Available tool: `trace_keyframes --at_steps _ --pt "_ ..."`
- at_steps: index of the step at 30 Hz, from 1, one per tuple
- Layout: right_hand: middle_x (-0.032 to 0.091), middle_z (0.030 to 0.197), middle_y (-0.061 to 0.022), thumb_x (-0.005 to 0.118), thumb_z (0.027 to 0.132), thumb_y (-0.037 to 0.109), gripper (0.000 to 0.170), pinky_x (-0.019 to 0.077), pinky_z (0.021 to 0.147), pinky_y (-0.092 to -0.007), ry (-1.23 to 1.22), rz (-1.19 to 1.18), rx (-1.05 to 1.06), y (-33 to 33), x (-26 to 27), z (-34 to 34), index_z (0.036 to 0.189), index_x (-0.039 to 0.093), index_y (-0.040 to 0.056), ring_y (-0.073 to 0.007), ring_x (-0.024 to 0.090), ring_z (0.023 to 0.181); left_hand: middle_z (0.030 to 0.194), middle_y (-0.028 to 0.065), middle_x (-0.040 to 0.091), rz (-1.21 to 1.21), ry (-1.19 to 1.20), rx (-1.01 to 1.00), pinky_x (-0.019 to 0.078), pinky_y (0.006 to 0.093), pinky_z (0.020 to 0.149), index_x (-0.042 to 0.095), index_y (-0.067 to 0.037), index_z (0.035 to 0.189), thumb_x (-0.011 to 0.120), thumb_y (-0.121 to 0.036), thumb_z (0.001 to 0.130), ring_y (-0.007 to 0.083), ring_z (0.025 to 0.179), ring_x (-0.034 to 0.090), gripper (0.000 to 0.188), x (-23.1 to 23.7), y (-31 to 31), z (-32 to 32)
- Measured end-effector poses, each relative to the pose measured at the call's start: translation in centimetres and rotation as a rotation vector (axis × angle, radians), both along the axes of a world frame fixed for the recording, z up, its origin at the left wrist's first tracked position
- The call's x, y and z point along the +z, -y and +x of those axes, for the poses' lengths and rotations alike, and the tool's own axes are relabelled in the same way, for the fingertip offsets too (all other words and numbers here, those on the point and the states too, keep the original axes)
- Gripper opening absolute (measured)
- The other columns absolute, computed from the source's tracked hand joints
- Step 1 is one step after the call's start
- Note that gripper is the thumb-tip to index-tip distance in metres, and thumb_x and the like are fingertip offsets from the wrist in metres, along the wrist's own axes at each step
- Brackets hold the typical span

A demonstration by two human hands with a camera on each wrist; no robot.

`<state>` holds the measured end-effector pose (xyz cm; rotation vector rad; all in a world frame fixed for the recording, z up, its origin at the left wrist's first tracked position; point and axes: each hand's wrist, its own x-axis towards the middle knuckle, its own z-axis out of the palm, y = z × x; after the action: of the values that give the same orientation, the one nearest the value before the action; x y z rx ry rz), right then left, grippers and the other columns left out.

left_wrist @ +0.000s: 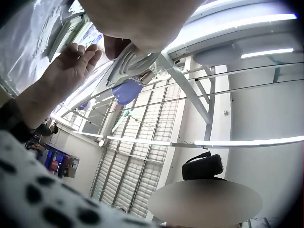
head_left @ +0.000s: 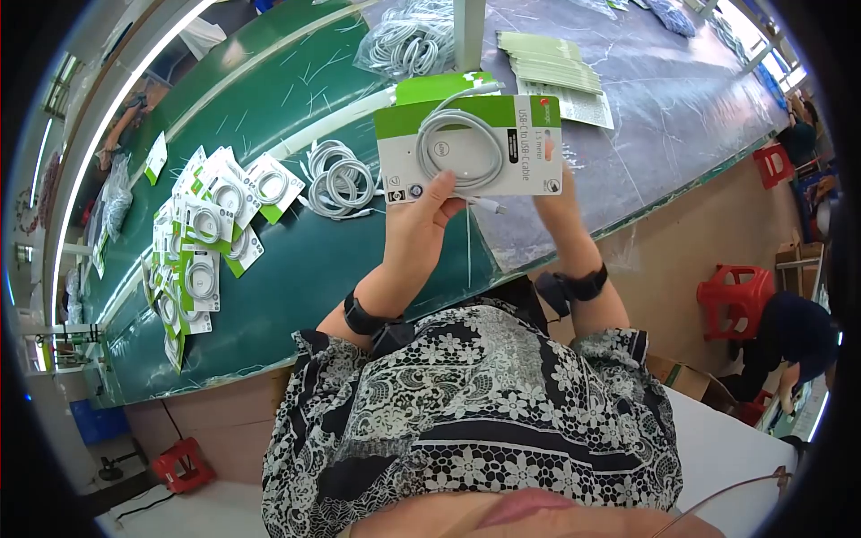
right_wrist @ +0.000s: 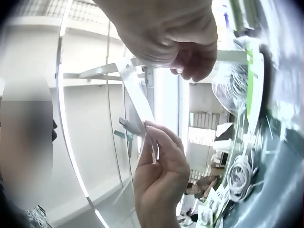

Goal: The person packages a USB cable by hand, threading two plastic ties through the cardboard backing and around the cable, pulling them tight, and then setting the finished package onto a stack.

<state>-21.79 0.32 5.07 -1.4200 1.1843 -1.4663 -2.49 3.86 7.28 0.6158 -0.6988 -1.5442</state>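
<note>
My left hand (head_left: 420, 220) pinches the lower edge of a cable card (head_left: 399, 157), its thumb on the front. The card is white and green, lettered "USB-C to USB-C cable", with a coiled white cable (head_left: 498, 148) on it. One plug end (head_left: 487, 205) hangs below the card. In the right wrist view the left hand (right_wrist: 164, 166) holds the card (right_wrist: 137, 92) edge-on. Behind the card's right edge is my right hand (head_left: 554, 202), partly hidden in the head view. The left wrist view shows that right hand (left_wrist: 71, 64) with loosely bent fingers and nothing held.
Several carded cables (head_left: 204, 224) lie in an overlapping pile at left on the green table (head_left: 269, 350). Loose coiled cables (head_left: 339, 179) lie beside them. Farther back are a bag of cables (head_left: 408, 40), a white post (head_left: 468, 36) and a stack of cards (head_left: 549, 63).
</note>
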Motion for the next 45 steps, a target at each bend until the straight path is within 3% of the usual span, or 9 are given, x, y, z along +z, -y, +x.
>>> trace_keyframes --at_steps 2,7,10,11,14,19,22,26,45 --pt "0.061 0.083 -0.0035 0.060 0.087 0.002 0.015 0.0495 0.063 -0.0253 -0.005 -0.083 0.076 -0.7 -1.3 2.2 0.102 0.057 0.0012 -0.0099 0.059 0.075 0.110 0.0070 0.060 0.038 0.001 -0.017 0.0547 0.0304 0.077 0.050 -0.003 0.121 0.059 -0.008 0.091 0.0167 0.094 0.063 0.031 -0.2 0.0 -0.2" --pt "0.061 0.086 -0.0064 0.061 0.084 0.000 0.020 0.0500 0.062 -0.0271 0.113 0.048 0.117 -1.5 -2.1 3.5 0.103 0.058 0.0025 -0.0137 0.060 0.074 0.110 0.0069 0.060 0.089 -0.031 0.040 0.0544 0.0309 0.077 0.051 -0.003 0.120 0.059 -0.008 0.091 0.0162 0.095 0.062 0.030 -1.1 0.1 -0.2" --pt "0.063 0.091 -0.0078 0.064 0.081 -0.003 0.037 0.0507 0.070 -0.0270 -0.358 -0.270 0.024 -3.2 -3.1 2.8 0.117 0.056 0.0030 -0.0158 0.061 0.076 0.110 0.0066 0.060 0.069 -0.067 0.097 0.0540 0.0310 0.078 0.051 -0.003 0.119 0.060 -0.008 0.091 0.0161 0.095 0.062 0.030 -1.2 0.9 0.1" --pt "0.063 0.091 -0.0078 0.064 0.081 -0.003 0.037 0.0507 0.070 -0.0270 -0.359 -0.272 0.032 -3.4 -3.2 2.9 0.117 0.056 0.0030 -0.0158 0.061 0.076 0.110 0.0064 0.060 0.070 -0.090 0.118 0.0538 0.0311 0.078 0.051 -0.003 0.119 0.060 -0.008 0.091 0.0161 0.095 0.062 0.030 -1.4 0.9 0.0" --pt "0.061 0.094 -0.0114 0.067 0.079 -0.003 0.022 0.0503 0.061 -0.0286 -0.497 -0.768 0.165 -4.5 -1.3 3.2 0.099 0.062 0.0051 -0.0197 0.062 0.073 0.112 0.0060 0.059 0.032 -0.040 0.087 0.0532 0.0308 0.079 0.049 -0.005 0.122 0.057 -0.008 0.093 0.0159 0.096 0.061 0.030 -1.8 0.8 -0.7" --pt "0.062 0.089 -0.0091 0.070 0.078 -0.002 0.022 0.0492 0.057 -0.0279 -0.415 -0.783 0.058 -4.2 1.6 4.2 0.098 0.063 0.0055 -0.0178 0.060 0.066 0.112 0.0062 0.059 -0.066 0.063 0.149 0.0528 0.0309 0.080 0.048 -0.005 0.123 0.061 -0.005 0.089 0.0171 0.097 0.061 0.036 -2.1 0.5 -1.2" --pt "0.064 0.082 -0.0062 0.067 0.081 -0.005 0.015 0.0477 0.058 -0.0220 0.018 -0.263 0.032 -4.7 2.0 5.0 0.094 0.065 0.0035 -0.0117 0.060 0.064 0.112 0.0061 0.059 -0.098 0.079 0.205 0.0527 0.0308 0.080 0.047 -0.005 0.124 0.062 -0.004 0.089 0.0169 0.097 0.060 0.038 -2.1 0.5 -1.3" --pt "0.065 0.081 -0.0057 0.068 0.081 -0.004 0.020 0.0477 0.058 -0.0206 -0.375 -0.424 -0.100 -3.8 2.9 4.5 0.099 0.065 0.0024 -0.0090 0.059 0.061 0.112 0.0060 0.059 -0.088 0.076 0.223 0.0528 0.0308 0.080 0.047 -0.005 0.124 0.064 -0.003 0.088 0.0166 0.096 0.060 0.040 -2.7 0.4 -1.5" --pt "0.068 0.085 -0.0081 0.067 0.080 -0.005 0.015 0.0495 0.063 -0.0231 -0.209 -0.273 0.169 -3.4 2.8 4.2 0.095 0.067 -0.0008 -0.0126 0.065 0.073 0.108 0.0045 0.061 -0.157 0.169 0.311 0.0480 0.0246 0.079 0.054 -0.002 0.118 0.070 -0.003 0.083 0.0124 0.095 0.058 0.038 -3.1 1.3 -0.9"
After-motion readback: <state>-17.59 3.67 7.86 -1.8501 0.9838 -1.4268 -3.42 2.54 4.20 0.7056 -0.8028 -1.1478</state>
